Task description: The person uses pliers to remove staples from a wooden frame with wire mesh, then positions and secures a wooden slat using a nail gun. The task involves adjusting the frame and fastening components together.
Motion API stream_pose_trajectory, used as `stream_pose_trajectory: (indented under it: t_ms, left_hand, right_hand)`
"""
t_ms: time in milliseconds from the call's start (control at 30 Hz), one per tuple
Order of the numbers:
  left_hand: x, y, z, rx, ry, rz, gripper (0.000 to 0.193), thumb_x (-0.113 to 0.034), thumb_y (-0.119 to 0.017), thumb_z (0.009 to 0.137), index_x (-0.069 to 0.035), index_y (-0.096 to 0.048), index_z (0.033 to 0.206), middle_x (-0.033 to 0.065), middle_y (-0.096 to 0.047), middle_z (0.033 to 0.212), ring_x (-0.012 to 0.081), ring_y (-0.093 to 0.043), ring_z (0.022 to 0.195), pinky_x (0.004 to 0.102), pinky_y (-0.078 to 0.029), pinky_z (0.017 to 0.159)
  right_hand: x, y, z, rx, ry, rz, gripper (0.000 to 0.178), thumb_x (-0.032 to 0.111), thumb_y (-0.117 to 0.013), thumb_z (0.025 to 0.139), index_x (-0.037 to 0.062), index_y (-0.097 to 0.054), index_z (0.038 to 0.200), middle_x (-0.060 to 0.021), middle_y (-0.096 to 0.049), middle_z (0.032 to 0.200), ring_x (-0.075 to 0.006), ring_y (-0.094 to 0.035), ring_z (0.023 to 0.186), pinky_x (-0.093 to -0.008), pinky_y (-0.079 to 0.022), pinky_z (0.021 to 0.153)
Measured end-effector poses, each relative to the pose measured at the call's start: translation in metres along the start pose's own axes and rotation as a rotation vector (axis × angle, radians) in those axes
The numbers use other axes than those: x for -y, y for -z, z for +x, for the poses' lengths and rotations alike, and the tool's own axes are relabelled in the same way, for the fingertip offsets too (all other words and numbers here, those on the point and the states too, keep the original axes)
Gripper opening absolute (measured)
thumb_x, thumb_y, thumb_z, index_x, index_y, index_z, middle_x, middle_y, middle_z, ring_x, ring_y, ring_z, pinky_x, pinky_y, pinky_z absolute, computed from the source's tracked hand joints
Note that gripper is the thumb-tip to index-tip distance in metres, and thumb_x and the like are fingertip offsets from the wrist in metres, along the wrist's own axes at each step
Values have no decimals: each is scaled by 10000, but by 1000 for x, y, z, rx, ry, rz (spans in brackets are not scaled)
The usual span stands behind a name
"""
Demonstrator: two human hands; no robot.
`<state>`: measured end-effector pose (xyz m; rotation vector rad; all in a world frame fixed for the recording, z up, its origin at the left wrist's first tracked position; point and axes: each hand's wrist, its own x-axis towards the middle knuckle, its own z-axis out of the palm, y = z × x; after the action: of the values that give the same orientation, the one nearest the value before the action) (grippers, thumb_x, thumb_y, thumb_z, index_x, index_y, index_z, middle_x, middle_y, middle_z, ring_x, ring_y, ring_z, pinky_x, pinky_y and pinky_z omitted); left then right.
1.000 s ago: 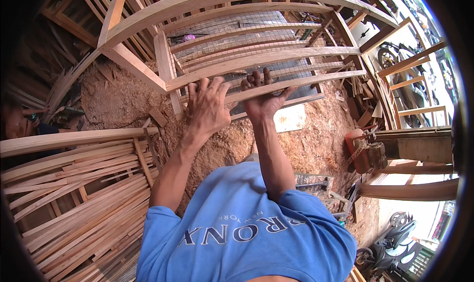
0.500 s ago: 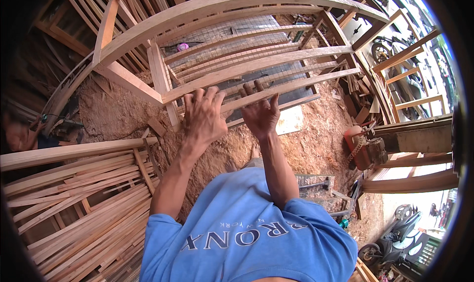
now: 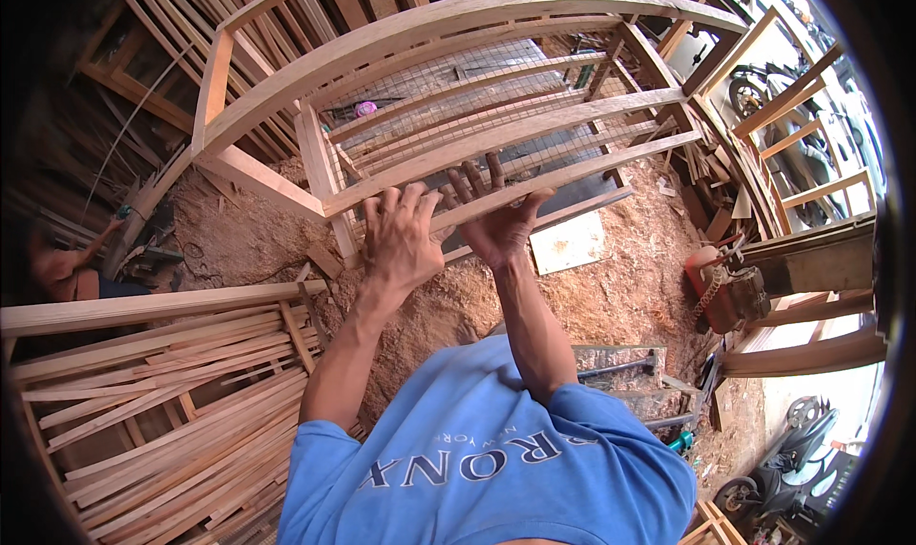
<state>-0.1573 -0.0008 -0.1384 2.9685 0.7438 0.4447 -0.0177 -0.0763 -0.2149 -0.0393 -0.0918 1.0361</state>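
Observation:
A large pale wooden frame (image 3: 477, 130) with curved rails and wire mesh stands in front of me. My left hand (image 3: 401, 240) lies back-up at its near left corner, with fingers bent over the near rail (image 3: 592, 171). Just to the right, my right hand (image 3: 496, 225) is turned palm up under that same rail. Its fingers reach up behind the rail and its thumb lies on the near side. The rail hides part of the right palm, and the left fingertips are partly out of sight.
Stacked wooden strips (image 3: 191, 402) fill the lower left, behind a long beam (image 3: 162, 302). Sawdust (image 3: 611, 297) covers the floor. A red machine (image 3: 720, 287) stands at right, with a parked motorcycle (image 3: 792, 469) beyond. Another person (image 3: 72, 268) is at the far left.
The whole view has shifted slightly, so the frame appears a little lower and farther right. My right hand has slid left along the rail, closer to my left hand, which keeps its place.

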Motion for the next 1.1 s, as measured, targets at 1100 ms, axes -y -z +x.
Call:
stream_pose_trajectory:
  t_ms: [1100]
  left_hand:
    - [-15,8,6,114,24,49,586,-280,-658,852,-180,-585,1425,138,-560,1244,296,-495,1070,475,-352,943]
  right_hand:
    - [-11,-5,19,-239,206,64,1067,984,-477,698,45,-577,1196,-174,-648,1045,-276,-606,956,-409,-495,857]
